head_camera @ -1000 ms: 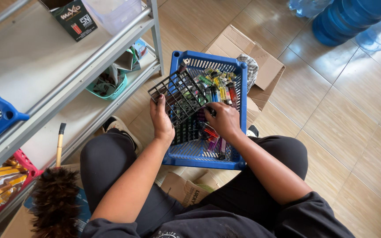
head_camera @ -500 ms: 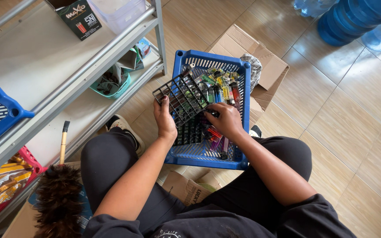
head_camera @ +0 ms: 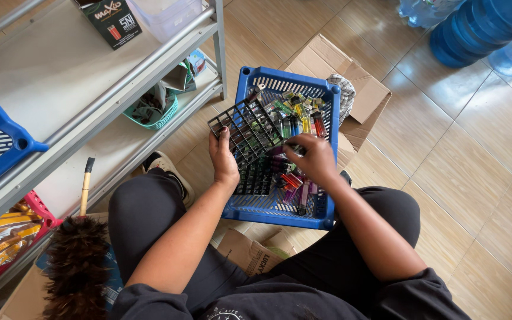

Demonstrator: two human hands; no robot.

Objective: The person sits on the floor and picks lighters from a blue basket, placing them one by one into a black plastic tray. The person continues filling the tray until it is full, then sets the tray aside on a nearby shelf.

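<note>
A grey metal shelving unit filled the left side, above a tiled floor. Top right stood large blue water bottles. An opened brown cardboard box lay flat on the floor under the far end of a blue plastic basket, which rested at the seated person's knees. On the upper shelf sat a small dark carton with a green-and-red label, beside a clear plastic tub; a teal basket sat on the lower shelf. A feather duster leaned at lower left, near a red basket holding yellow packets.

Inside the blue basket lay many coloured lighters, green, yellow, red and purple. The left hand was closed on the near edge of a black plastic grid tray, holding it tilted over the basket. The right hand, apart from the left, pinched a lighter against the tray's right edge; a second grid tray lay flat beneath.
</note>
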